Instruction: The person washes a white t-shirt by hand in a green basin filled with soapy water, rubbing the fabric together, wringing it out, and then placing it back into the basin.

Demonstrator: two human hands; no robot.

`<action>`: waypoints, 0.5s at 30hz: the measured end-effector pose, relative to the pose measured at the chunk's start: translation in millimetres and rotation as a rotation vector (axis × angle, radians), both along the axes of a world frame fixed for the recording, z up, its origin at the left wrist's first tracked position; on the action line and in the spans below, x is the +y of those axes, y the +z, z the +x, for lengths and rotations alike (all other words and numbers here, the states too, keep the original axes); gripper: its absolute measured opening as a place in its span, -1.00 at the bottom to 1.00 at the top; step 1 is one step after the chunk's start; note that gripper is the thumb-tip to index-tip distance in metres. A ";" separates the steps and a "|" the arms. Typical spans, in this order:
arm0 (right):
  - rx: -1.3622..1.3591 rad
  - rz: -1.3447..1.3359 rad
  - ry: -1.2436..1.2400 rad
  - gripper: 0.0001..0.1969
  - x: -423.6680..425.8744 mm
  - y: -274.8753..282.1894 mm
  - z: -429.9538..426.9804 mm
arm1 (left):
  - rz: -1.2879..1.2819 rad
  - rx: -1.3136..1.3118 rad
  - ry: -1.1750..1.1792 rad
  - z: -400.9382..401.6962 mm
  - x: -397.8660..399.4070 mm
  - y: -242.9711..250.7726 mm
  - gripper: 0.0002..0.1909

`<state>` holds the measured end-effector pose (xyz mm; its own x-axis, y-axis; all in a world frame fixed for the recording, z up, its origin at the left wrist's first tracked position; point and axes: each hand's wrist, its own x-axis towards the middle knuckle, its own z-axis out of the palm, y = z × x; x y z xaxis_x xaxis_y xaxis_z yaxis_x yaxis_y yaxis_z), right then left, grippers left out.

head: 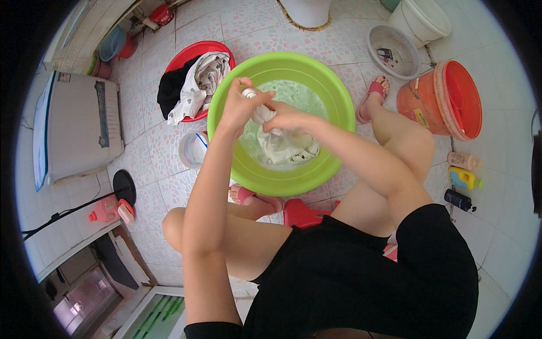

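A large green plastic basin (279, 186) stands on the floor before me, with foamy water (296, 91) inside. Both of my hands grip a wet white cloth (290, 148) above it; the cloth's lower part hangs into the water. My left hand (239, 106) is closed around the bunched upper end, near the basin's left side. Just right of it, my right hand (283, 116) holds the same cloth lower down. Folds of the cloth are partly hidden by my fingers. Left of the green basin, a red basin (220, 46) holds a black cloth (173, 84) and a white patterned cloth (203, 80).
A small white tub (192, 150) stands by the green basin's left edge. At right are an orange bucket (423, 99), a grey basin (374, 55), a white bucket (417, 21) and several bottles (461, 178). A red plastic stool (302, 214) is beneath me. A washing machine (80, 127) stands left.
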<state>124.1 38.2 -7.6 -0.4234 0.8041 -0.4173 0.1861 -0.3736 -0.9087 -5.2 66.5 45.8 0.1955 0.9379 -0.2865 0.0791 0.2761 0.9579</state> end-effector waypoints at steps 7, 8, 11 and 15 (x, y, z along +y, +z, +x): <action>-0.026 -0.106 0.075 -0.45 10.1 6.3 38.5 | -0.009 -0.091 -0.106 -36.9 -11.2 -7.8 -0.62; -0.027 -0.105 0.076 -0.45 11.6 2.8 39.3 | -0.005 -0.086 -0.148 -41.5 -11.8 -7.1 -0.57; 0.026 -0.025 0.107 -0.51 11.2 -6.2 43.1 | -0.004 0.008 -0.247 -42.2 -18.1 4.2 -0.45; 0.106 0.014 0.063 -0.55 13.0 10.0 33.9 | -0.035 0.305 -0.527 -58.4 -26.1 15.5 -0.24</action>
